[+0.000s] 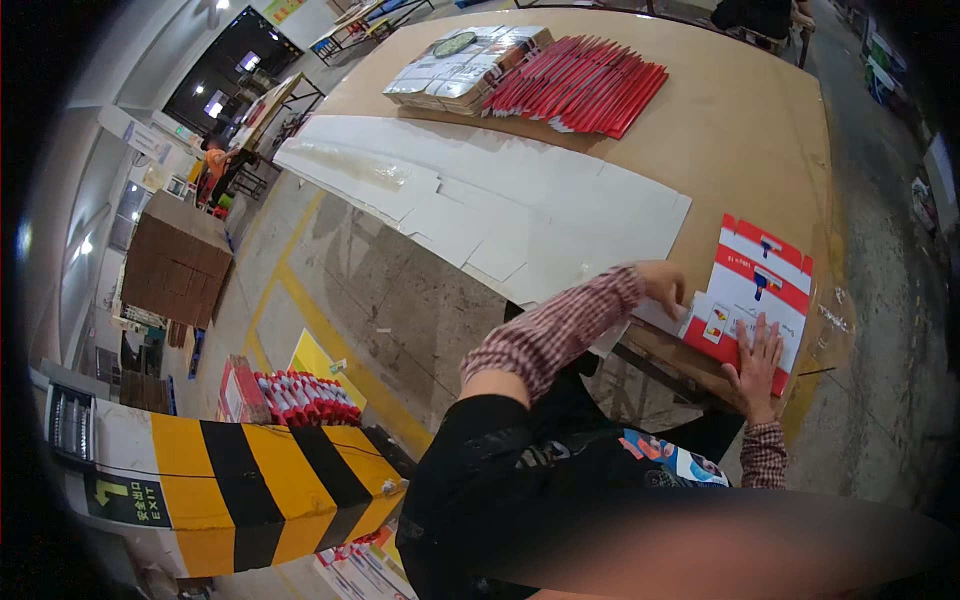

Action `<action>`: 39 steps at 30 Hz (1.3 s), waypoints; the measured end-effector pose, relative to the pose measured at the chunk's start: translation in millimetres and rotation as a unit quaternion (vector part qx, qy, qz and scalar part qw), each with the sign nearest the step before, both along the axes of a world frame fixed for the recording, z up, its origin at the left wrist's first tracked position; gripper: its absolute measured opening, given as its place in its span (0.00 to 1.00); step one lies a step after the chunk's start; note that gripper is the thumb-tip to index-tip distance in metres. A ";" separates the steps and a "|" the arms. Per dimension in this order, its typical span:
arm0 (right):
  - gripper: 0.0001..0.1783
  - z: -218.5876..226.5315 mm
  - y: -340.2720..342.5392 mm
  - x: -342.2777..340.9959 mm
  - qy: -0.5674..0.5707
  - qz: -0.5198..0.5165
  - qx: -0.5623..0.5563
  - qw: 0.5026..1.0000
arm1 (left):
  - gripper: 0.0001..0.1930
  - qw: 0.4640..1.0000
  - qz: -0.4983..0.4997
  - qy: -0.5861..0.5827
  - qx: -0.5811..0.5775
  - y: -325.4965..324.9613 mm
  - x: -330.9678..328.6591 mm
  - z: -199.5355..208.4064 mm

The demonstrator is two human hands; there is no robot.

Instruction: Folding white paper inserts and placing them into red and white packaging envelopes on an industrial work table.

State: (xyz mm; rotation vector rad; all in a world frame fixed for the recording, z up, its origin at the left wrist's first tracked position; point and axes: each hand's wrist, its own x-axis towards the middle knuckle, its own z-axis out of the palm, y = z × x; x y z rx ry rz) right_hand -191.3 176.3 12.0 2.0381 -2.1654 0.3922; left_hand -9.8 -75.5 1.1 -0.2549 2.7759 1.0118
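Note:
A flat red and white printed carton [745, 262] lies near the table's right-hand corner, close to my body. My right hand [758, 362] rests flat on its near part, fingers spread. At the carton's left edge is my left hand [662, 286], its fingers bent down and closed at a small white flap; the fingertips are partly hidden. Both of my arms wear checked sleeves.
White cardboard sheets [560, 205] cover the left side of the brown table [750, 130]. Farther back lie a fanned row of red cartons [580, 88] and a wrapped stack [465, 65]. A yellow-and-black striped pillar [265, 490] stands at lower left. Someone in orange [216, 160] sits far off.

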 end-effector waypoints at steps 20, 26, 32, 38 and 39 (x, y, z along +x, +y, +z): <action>0.22 -6.1 -38.7 22.8 -0.249 0.240 0.057 0.937 | 0.24 0.913 0.210 0.273 -0.220 82.8 113.7 -9.8; 0.22 -10.5 -40.7 20.3 -0.309 0.211 0.076 0.924 | 0.41 0.694 0.638 0.332 -0.032 125.1 84.6 -8.9; 0.24 -11.8 -33.2 18.3 -0.324 0.209 0.052 0.921 | 0.27 0.511 0.653 0.393 0.398 130.4 72.3 0.7; 0.26 -13.4 -34.0 23.2 -0.321 0.244 0.034 0.914 | 0.06 0.618 0.616 0.389 0.294 129.1 77.7 2.0; 0.26 -13.7 -33.5 21.4 -0.319 0.240 0.032 0.916 | 0.06 0.646 0.600 0.402 0.248 126.5 72.6 2.7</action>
